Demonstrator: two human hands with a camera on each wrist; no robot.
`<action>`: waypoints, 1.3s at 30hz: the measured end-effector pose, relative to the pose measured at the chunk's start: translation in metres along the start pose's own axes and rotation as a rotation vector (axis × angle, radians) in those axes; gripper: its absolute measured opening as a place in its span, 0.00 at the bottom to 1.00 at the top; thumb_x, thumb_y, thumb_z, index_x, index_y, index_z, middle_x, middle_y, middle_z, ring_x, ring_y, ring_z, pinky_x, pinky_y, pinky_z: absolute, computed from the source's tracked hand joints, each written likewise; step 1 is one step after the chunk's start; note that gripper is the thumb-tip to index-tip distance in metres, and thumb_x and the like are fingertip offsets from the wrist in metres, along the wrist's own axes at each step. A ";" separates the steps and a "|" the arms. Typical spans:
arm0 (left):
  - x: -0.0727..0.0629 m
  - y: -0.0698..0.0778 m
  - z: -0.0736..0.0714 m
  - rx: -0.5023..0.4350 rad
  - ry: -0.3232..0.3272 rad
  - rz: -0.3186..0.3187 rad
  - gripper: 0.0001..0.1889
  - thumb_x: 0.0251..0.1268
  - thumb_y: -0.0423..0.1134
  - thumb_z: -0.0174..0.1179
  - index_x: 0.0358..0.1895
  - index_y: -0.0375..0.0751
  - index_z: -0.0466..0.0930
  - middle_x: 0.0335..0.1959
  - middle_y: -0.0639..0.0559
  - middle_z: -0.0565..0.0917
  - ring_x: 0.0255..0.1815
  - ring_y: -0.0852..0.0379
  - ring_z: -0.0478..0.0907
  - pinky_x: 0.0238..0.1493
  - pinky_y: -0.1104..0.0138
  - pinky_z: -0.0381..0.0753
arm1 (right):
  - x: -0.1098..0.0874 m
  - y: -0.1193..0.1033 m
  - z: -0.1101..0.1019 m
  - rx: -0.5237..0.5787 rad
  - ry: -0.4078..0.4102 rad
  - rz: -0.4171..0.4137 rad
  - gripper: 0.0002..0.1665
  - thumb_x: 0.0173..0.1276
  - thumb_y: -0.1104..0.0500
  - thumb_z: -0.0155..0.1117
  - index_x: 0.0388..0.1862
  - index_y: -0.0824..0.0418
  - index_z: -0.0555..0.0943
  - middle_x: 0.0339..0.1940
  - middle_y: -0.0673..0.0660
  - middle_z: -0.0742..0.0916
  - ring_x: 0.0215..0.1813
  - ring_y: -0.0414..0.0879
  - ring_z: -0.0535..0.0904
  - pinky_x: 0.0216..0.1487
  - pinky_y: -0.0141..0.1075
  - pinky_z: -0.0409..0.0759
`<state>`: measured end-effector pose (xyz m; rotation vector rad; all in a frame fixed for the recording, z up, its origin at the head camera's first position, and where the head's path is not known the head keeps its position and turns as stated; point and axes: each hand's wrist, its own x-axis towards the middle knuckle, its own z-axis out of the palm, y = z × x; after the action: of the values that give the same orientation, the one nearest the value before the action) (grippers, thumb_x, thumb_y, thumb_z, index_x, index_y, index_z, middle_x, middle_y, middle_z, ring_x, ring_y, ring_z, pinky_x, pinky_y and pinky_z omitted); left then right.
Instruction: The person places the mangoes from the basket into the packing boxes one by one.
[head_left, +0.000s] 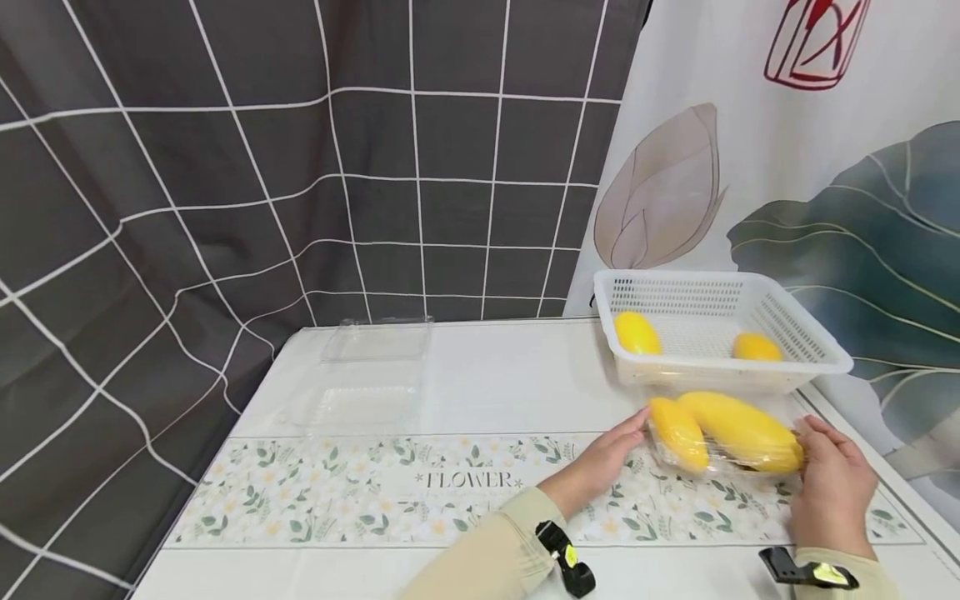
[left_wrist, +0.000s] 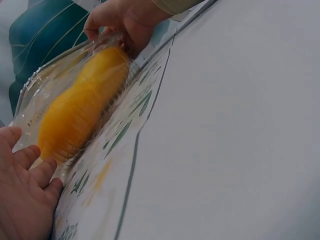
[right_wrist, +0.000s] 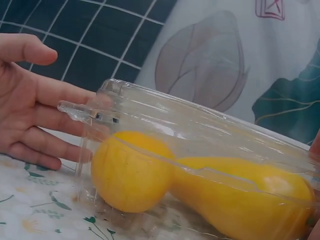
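Note:
A see-through plastic clamshell box (head_left: 720, 463) sits near the table's right side, its lid down over two yellow fruits. The smaller, rounded fruit (right_wrist: 132, 172) lies at the box's left end. Beside it is a longer, bulging fruit (right_wrist: 245, 195). My left hand (head_left: 602, 462) has its fingers extended, fingertips against the box's left end, thumb raised apart in the right wrist view. At the opposite end my right hand (head_left: 836, 487) grips the box, fingers bent around its edge; in the left wrist view this right hand (left_wrist: 127, 22) partly covers that end.
Behind the box stands a white perforated basket (head_left: 813, 354) holding a yellow fruit (head_left: 637, 333) and an orange-yellow fruit (head_left: 757, 347). Another see-through clamshell (head_left: 367, 408) lies opened at the table's back left. Curtains rise behind the table (head_left: 502, 375).

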<state>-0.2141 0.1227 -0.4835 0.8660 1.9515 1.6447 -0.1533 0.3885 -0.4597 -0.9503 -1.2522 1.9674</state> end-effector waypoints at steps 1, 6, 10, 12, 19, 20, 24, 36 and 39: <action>0.001 0.000 0.001 0.008 -0.002 0.001 0.29 0.81 0.53 0.32 0.82 0.59 0.51 0.81 0.67 0.52 0.80 0.66 0.49 0.80 0.63 0.50 | 0.000 -0.001 -0.001 -0.006 0.004 -0.006 0.16 0.71 0.61 0.67 0.55 0.49 0.83 0.53 0.42 0.79 0.50 0.34 0.75 0.36 0.16 0.77; 0.001 0.000 0.001 0.052 0.029 -0.007 0.28 0.81 0.54 0.33 0.81 0.64 0.52 0.80 0.70 0.54 0.80 0.66 0.51 0.80 0.61 0.52 | -0.001 0.001 0.002 -0.046 0.026 -0.043 0.16 0.71 0.61 0.64 0.56 0.50 0.83 0.51 0.42 0.78 0.48 0.34 0.73 0.36 0.16 0.75; -0.005 -0.004 -0.006 0.048 0.059 -0.019 0.28 0.80 0.54 0.33 0.80 0.64 0.55 0.80 0.69 0.56 0.80 0.65 0.52 0.80 0.60 0.52 | -0.005 0.005 0.004 -0.144 0.068 -0.162 0.20 0.72 0.63 0.57 0.59 0.48 0.81 0.53 0.41 0.77 0.53 0.34 0.71 0.49 0.19 0.71; -0.009 -0.003 -0.012 0.048 0.077 -0.027 0.29 0.80 0.55 0.33 0.80 0.63 0.56 0.80 0.68 0.57 0.80 0.65 0.52 0.80 0.60 0.52 | -0.007 0.006 0.006 -0.208 0.111 -0.297 0.22 0.73 0.62 0.53 0.61 0.46 0.80 0.57 0.40 0.77 0.61 0.36 0.70 0.62 0.23 0.66; -0.023 0.023 -0.056 0.111 0.121 0.033 0.29 0.81 0.55 0.31 0.80 0.59 0.57 0.80 0.66 0.57 0.80 0.60 0.53 0.80 0.57 0.51 | -0.034 -0.006 0.030 -0.196 0.101 -0.954 0.20 0.70 0.69 0.47 0.54 0.68 0.82 0.65 0.49 0.82 0.72 0.43 0.70 0.74 0.30 0.58; -0.026 0.029 -0.065 0.126 0.127 0.053 0.29 0.81 0.55 0.31 0.81 0.58 0.56 0.80 0.65 0.57 0.80 0.59 0.53 0.80 0.56 0.50 | -0.042 -0.009 0.038 -0.172 0.058 -1.013 0.20 0.69 0.70 0.47 0.53 0.73 0.81 0.64 0.53 0.82 0.71 0.45 0.71 0.74 0.31 0.59; -0.044 0.053 -0.110 0.151 0.182 0.120 0.29 0.82 0.55 0.31 0.81 0.55 0.55 0.80 0.65 0.56 0.81 0.57 0.52 0.81 0.54 0.47 | -0.076 -0.019 0.082 -0.022 -0.128 -1.115 0.20 0.64 0.72 0.46 0.50 0.82 0.78 0.61 0.64 0.84 0.70 0.51 0.73 0.76 0.38 0.62; -0.155 0.087 -0.252 0.188 0.743 0.318 0.29 0.82 0.47 0.35 0.79 0.41 0.58 0.80 0.52 0.60 0.81 0.54 0.52 0.81 0.56 0.45 | -0.141 0.013 0.189 0.151 -0.563 -1.003 0.20 0.61 0.81 0.45 0.53 0.85 0.72 0.65 0.76 0.76 0.73 0.55 0.70 0.78 0.44 0.62; -0.184 0.078 -0.279 0.288 0.990 0.099 0.28 0.82 0.50 0.35 0.80 0.49 0.59 0.81 0.55 0.59 0.81 0.53 0.51 0.81 0.55 0.46 | -0.153 0.030 0.208 0.152 -0.605 -0.914 0.20 0.64 0.81 0.46 0.56 0.84 0.71 0.66 0.76 0.75 0.73 0.54 0.69 0.77 0.43 0.62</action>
<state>-0.2614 -0.1959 -0.3639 0.1995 2.8705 2.1152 -0.2438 0.1555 -0.3887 0.3323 -1.4504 1.5586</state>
